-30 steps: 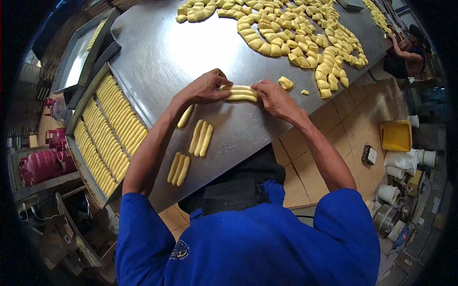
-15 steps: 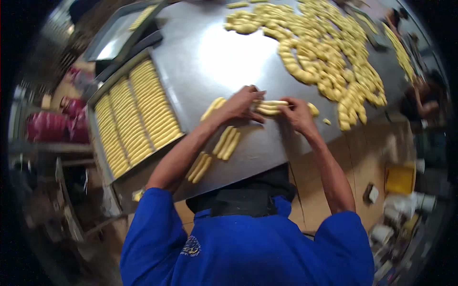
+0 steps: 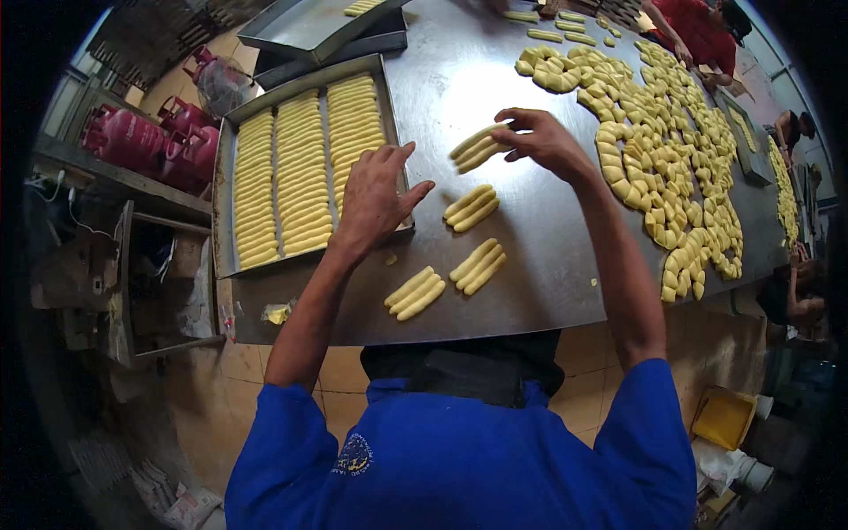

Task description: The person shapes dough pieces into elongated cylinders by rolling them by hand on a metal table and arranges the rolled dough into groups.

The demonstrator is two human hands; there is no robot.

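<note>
My right hand (image 3: 546,146) pinches the end of a small bunch of yellow dough sticks (image 3: 477,147) over the metal table (image 3: 548,265). My left hand (image 3: 375,199) is empty, fingers apart, over the right edge of a metal tray (image 3: 224,194). Three packed columns of dough sticks (image 3: 305,172) fill that tray, the right one partly hidden by my left hand. Between my arms lie three more small bunches on the table: one bunch (image 3: 472,208) just below the held sticks, another bunch (image 3: 478,267) nearer me, and a third bunch (image 3: 415,293) to its left.
A large spread of cut dough pieces (image 3: 671,159) covers the table's right side. Another tray (image 3: 300,31) stands beyond the filled one. Pink gas cylinders (image 3: 128,137) stand at the left. A person in red (image 3: 707,40) works at the far right. Yellow crumpled scrap (image 3: 277,314) lies by the front edge.
My hands, together at dough sticks before, are now apart: the left over the tray's edge, the right with a bunch of sticks. The view has swung, showing the tray more squarely.
</note>
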